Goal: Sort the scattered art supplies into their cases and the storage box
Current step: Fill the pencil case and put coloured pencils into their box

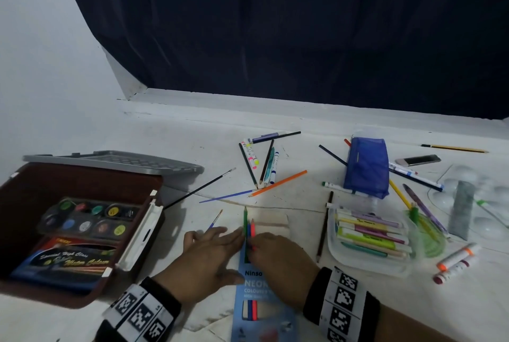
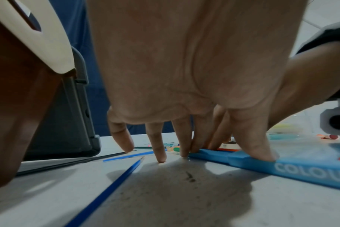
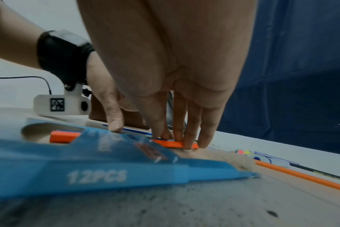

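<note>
A blue colour-pencil box (image 1: pixel 257 300) lies flat in front of me with its flap (image 1: pixel 272 221) open. Green, blue and orange pencils (image 1: pixel 249 227) stick out of its mouth. My left hand (image 1: pixel 214 239) lies flat beside the box, fingers (image 2: pixel 161 155) straight on the floor and thumb pressing the box edge (image 2: pixel 262 162). My right hand (image 1: pixel 271 249) pinches the orange pencil (image 3: pixel 175 144) at the box mouth (image 3: pixel 111 161). The brown storage box (image 1: pixel 24 281) stands open at the left, holding a paint palette (image 1: pixel 88 217) and a watercolour pack (image 1: pixel 66 261).
A grey lid (image 1: pixel 115 161) lies behind the storage box. Loose pencils and markers (image 1: pixel 264 168), brushes (image 1: pixel 198 190), a blue pouch (image 1: pixel 367 166), a clear marker case (image 1: pixel 371 237), a phone (image 1: pixel 417 160) and a clear mixing tray (image 1: pixel 484 198) are scattered ahead and right.
</note>
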`<state>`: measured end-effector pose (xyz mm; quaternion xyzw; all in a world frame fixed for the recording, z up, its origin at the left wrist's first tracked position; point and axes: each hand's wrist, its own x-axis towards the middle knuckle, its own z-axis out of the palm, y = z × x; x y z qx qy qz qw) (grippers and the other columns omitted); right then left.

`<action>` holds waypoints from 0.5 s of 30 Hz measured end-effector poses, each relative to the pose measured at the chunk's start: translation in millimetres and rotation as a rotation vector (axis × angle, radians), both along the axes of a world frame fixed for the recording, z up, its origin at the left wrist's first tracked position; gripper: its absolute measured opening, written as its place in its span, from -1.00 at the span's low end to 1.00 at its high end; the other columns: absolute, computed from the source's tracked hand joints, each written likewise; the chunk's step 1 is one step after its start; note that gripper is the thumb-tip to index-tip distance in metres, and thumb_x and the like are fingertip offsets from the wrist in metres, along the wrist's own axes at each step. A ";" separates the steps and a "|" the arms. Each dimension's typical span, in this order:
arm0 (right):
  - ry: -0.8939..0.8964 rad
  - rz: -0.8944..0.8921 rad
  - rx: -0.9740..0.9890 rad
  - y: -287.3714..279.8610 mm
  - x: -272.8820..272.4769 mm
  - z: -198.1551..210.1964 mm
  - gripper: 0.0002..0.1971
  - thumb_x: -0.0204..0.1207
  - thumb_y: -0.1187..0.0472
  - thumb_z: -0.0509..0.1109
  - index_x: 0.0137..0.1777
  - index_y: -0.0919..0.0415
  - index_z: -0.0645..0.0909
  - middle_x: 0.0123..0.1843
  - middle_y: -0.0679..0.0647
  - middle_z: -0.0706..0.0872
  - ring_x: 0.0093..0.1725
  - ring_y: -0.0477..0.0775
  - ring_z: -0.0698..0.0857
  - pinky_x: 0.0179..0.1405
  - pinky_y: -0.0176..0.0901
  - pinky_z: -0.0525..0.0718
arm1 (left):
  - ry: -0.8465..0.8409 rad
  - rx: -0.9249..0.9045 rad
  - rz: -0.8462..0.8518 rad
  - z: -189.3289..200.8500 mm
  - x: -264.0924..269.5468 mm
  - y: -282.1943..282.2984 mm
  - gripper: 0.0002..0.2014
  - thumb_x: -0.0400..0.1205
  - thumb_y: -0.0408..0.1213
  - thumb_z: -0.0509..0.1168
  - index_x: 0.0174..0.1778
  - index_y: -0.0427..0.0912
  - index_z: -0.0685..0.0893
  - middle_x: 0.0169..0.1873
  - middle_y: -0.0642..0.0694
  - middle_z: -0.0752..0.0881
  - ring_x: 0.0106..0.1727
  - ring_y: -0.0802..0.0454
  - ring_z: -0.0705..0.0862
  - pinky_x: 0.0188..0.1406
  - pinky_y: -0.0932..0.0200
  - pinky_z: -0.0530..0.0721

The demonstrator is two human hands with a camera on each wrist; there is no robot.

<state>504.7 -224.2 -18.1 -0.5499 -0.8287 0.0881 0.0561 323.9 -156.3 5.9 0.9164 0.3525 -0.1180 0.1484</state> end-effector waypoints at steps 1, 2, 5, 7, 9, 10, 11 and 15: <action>0.000 0.029 -0.014 -3.2 -1.9 0.5 -0.85 0.22 0.47 0.48 -0.23 0.29 0.73 -0.20 0.17 0.73 -0.23 0.19 0.72 -0.32 -0.10 0.72 | 0.008 -0.004 -0.002 1.0 0.3 0.3 -0.20 0.65 0.26 0.23 0.75 0.20 0.01 0.73 0.30 0.02 0.75 0.13 -0.05 0.37 -0.05 0.07; 0.010 0.043 -0.017 -6.0 -2.6 0.4 -0.85 0.21 0.48 0.46 -0.24 0.29 0.72 -0.20 0.18 0.73 -0.22 0.20 0.72 -0.31 -0.10 0.70 | 0.015 -0.004 -0.002 1.7 0.7 0.3 -0.21 0.65 0.26 0.23 0.75 0.20 0.02 0.73 0.29 0.03 0.75 0.12 -0.05 0.41 -0.06 0.07; 0.057 0.015 -0.041 -13.4 0.4 -1.6 -0.71 0.40 0.45 0.24 0.03 0.38 0.72 0.07 0.26 0.73 0.03 0.27 0.71 0.00 0.04 0.71 | 0.030 -0.001 -0.006 2.1 1.5 -0.6 -0.23 0.66 0.24 0.24 0.74 0.16 0.08 0.73 0.28 0.06 0.75 0.10 -0.02 0.35 -0.04 0.07; 0.114 -0.026 -0.024 -17.9 5.8 3.7 -0.63 0.44 0.38 0.17 0.16 0.34 0.71 0.14 0.22 0.74 0.10 0.22 0.71 0.11 0.02 0.70 | 0.042 0.011 -0.011 3.7 2.8 -0.8 -0.25 0.65 0.25 0.24 0.72 0.14 0.14 0.71 0.25 0.16 0.73 0.08 0.06 0.31 -0.02 0.09; 0.119 -0.119 -0.038 -24.2 15.4 12.9 -0.67 0.51 0.35 0.23 0.22 0.25 0.67 0.16 0.16 0.70 0.13 0.18 0.65 0.15 0.06 0.66 | 0.029 0.035 -0.017 6.9 4.6 -0.5 -0.33 0.62 0.26 0.27 0.62 0.12 0.31 0.57 0.20 0.37 0.61 0.08 0.24 0.25 -0.02 0.16; 0.094 -0.170 -0.011 -28.3 22.1 16.9 -0.72 0.52 0.32 0.29 0.19 0.21 0.67 0.12 0.12 0.68 0.09 0.15 0.64 0.07 0.05 0.67 | 0.014 0.047 -0.016 9.1 5.9 -0.4 -0.38 0.60 0.26 0.29 0.54 0.12 0.38 0.48 0.19 0.44 0.53 0.10 0.31 0.22 -0.03 0.20; 0.070 -0.214 0.008 -32.8 27.9 25.0 -0.78 0.46 0.30 0.38 0.09 0.17 0.68 0.03 0.07 0.68 0.00 0.11 0.65 -0.09 0.00 0.70 | -0.007 0.054 -0.011 11.3 7.2 0.1 -0.42 0.59 0.26 0.29 0.49 0.13 0.43 0.42 0.19 0.47 0.48 0.12 0.35 0.22 -0.03 0.22; -0.140 -0.364 -0.030 -52.3 52.6 20.9 -0.58 -0.23 0.34 0.72 -0.41 0.07 0.62 -0.36 0.00 0.60 -0.54 -0.01 0.59 -0.73 -0.19 0.44 | -0.173 0.048 0.062 21.6 20.6 7.8 -0.57 0.67 0.13 0.27 0.48 0.26 0.47 0.31 0.23 0.53 0.42 0.17 0.44 0.30 0.00 0.27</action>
